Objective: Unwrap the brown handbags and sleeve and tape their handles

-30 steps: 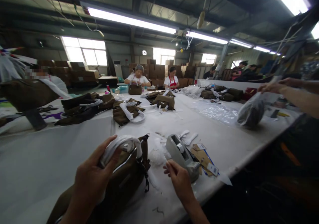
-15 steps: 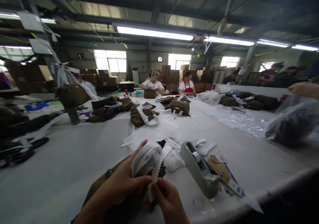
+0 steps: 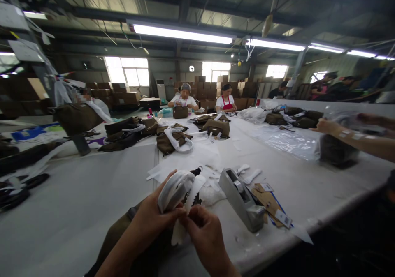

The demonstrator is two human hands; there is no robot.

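My left hand [image 3: 154, 213] is closed around a bag strap wrapped in white material [image 3: 174, 190], which curves up in a loop. Below it, the dark olive bag [image 3: 119, 234] lies partly hidden under my forearm. My right hand [image 3: 205, 229] pinches a thin white strip with a wavy edge [image 3: 194, 188] beside the wrapped strap. The strip's lower end hangs beneath my fingers. Both thumbs meet close together at the strip. A dark tab with a metal ring [image 3: 196, 171] pokes up behind the strap.
A grey tape dispenser [image 3: 242, 201] stands right of my hands, beside brown tags [image 3: 268, 203]. Several olive bags [image 3: 173, 141] lie farther across the white table [image 3: 101, 195]. At right, a co-worker's hands [image 3: 330, 127] handle a plastic-covered bag [image 3: 336, 149]. Others sit opposite.
The whole view has shifted slightly. My right fingers have moved up along the strip, closer to the left thumb. More of the co-worker's arms shows at right, with the plastic-covered bag.
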